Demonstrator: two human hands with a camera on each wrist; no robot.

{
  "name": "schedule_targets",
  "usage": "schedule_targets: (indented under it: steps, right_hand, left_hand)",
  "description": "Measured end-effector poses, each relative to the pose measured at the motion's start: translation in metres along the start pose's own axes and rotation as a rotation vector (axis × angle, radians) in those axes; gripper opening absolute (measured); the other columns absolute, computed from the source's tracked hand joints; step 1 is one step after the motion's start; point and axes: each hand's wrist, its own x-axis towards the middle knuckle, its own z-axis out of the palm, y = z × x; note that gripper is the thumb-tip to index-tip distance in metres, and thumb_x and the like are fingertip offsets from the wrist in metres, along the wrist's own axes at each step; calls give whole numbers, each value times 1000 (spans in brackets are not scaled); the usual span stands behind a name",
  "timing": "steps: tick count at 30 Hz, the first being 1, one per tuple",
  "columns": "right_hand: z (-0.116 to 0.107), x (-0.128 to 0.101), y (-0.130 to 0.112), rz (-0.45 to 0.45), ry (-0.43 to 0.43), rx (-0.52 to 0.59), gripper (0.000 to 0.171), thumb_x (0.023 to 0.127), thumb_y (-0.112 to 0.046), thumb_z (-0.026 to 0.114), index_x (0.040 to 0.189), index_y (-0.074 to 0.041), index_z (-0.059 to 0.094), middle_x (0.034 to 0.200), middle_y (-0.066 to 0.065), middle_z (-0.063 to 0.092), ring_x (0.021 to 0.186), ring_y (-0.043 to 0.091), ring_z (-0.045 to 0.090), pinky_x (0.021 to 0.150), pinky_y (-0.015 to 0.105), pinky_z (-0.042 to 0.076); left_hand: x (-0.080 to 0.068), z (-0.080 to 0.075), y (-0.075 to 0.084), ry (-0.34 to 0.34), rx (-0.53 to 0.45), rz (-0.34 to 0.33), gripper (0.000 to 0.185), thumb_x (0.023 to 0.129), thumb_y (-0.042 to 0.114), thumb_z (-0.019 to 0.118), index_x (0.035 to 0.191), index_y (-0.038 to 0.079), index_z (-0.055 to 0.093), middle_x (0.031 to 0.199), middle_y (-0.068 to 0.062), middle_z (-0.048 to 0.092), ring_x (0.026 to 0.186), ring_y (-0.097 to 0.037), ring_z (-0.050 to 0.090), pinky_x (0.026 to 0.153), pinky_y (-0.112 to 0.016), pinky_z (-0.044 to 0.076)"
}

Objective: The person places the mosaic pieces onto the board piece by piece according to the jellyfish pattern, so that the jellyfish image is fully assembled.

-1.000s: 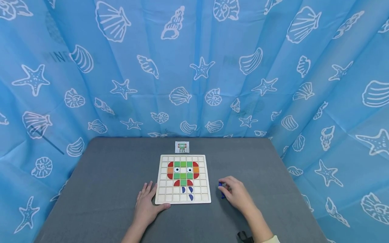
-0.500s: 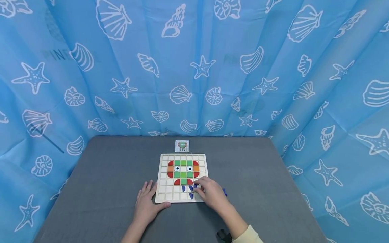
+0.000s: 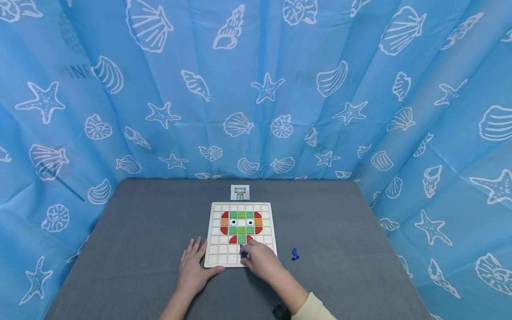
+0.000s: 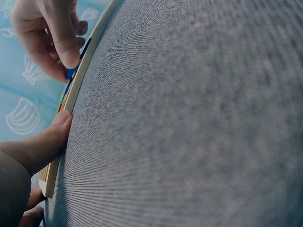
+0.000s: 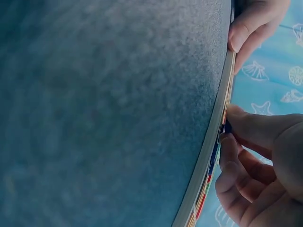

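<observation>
A square wooden grid board carries red, green and orange pieces and two eye tiles, laid out as a head-like pattern. My left hand rests at its near left corner, fingers spread along the left side and thumb against the front edge. Over the lower middle cells, my right hand pinches a small blue piece between thumb and fingertips, right at the board's surface. A set blue half-round piece shows just above those fingertips. The right hand covers the other blue pieces set on the board.
Loose blue pieces lie on the grey tabletop, right of the board. A small printed card with a similar coloured pattern lies behind the board. A blue curtain with shell prints stands around the table's back and sides.
My right hand has moved left from the loose blue pieces onto the board, carrying a blue piece to the lower middle cells. The left hand has stayed at the corner.
</observation>
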Motion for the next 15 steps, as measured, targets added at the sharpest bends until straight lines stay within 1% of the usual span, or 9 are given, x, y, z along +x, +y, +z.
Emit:
schedule_targets:
  steps: [4,10,12,15]
  right_hand:
    - [0,1,-3,15,-27,10,19,84,-18,83,101,-12,78,87,-4,66,73,4,57,67,25,53]
    - [1,3,-6,56,-69,57,19,84,-17,83,102,-12,79,88,-4,67,72,3,53,67,25,52]
    - [2,3,-5,58,-69,66,19,84,-17,83,102,-12,79,88,-4,67,73,3,54,68,25,52]
    - [0,1,-3,41,-43,74,19,83,-15,83,101,-10,79,89,-3,69,75,4,57,69,25,54]
  left_hand:
    - [0,0,-2,-10,6,-5,115,65,68,83,152,2,44,160,-23,35,153,-44,21,122,-61,21]
    - [-1,0,-2,-1,9,2,115,66,66,83,152,1,44,160,-24,35,152,-44,21,122,-61,21]
    - [-1,0,-2,-1,6,3,114,66,66,83,152,1,44,160,-24,35,152,-44,21,122,-61,20]
    - [-1,0,-1,6,2,7,114,65,65,84,151,1,45,160,-24,35,152,-45,22,122,-61,21]
